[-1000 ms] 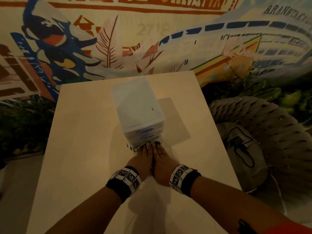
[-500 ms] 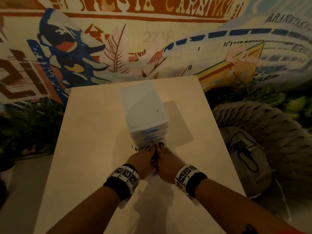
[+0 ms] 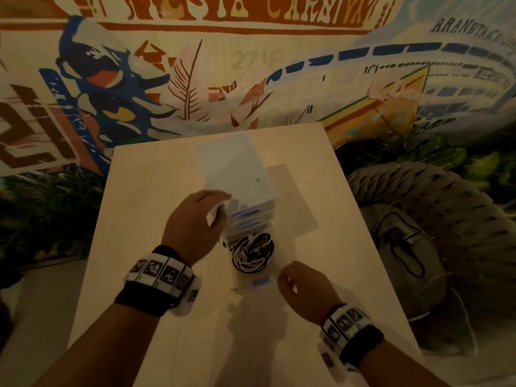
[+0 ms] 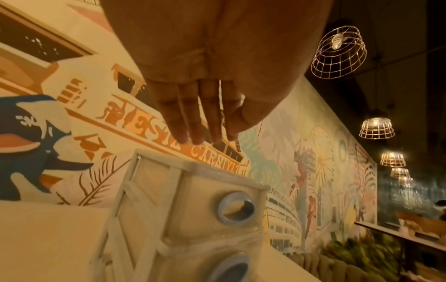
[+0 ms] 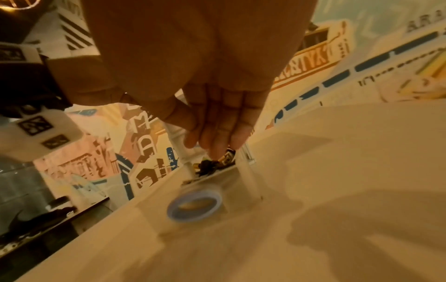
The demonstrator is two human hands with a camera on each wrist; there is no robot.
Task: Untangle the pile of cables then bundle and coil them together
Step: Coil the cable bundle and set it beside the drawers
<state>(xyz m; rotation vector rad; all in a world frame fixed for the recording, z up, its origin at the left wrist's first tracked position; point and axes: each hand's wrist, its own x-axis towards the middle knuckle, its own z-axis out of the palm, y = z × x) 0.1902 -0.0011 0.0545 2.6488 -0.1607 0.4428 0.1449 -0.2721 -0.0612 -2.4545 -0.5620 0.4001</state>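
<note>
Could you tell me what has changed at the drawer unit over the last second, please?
The bottom drawer has slid out toward the person, exposing the tangled cables. The right hand drew back with the drawer front; the left hand rose to the drawer unit, near its top front corner. The unit, its upper drawers and the table stayed put.

Both forearms were bare. Each wrist wore a broad black strap (image 3: 145, 298) topped by a band of white blocks (image 3: 160, 272) printed with black square marker patterns; the right wrist carried the same black strap (image 3: 360, 344) and white marker blocks (image 3: 342, 321).
</note>
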